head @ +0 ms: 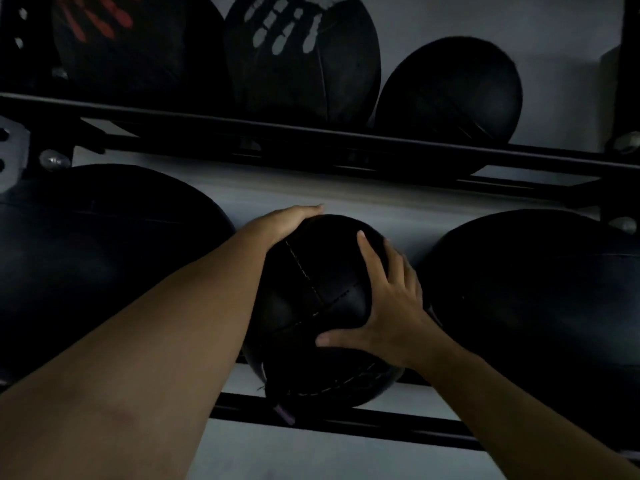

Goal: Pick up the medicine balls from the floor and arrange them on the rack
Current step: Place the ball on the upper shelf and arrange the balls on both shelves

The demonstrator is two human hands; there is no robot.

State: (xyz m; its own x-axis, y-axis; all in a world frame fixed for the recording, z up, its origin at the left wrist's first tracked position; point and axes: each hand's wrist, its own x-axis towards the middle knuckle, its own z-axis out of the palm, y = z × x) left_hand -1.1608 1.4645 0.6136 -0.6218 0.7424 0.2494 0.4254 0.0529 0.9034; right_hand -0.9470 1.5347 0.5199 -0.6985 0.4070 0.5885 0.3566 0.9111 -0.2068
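Observation:
A small black stitched medicine ball point(322, 306) sits on the lower rails of the black rack point(346, 420), between two larger black balls. My left hand point(291, 220) cups its upper left side, fingers over the back. My right hand point(391, 306) presses on its right side, fingers spread and thumb across the front. Both hands hold this ball.
A large black ball point(104, 265) lies to the left and another point(540, 299) to the right on the same shelf. On the upper shelf point(311, 133) rest a ball with a red handprint point(131, 46), one with a white handprint point(301, 53) and a plain one point(450, 91).

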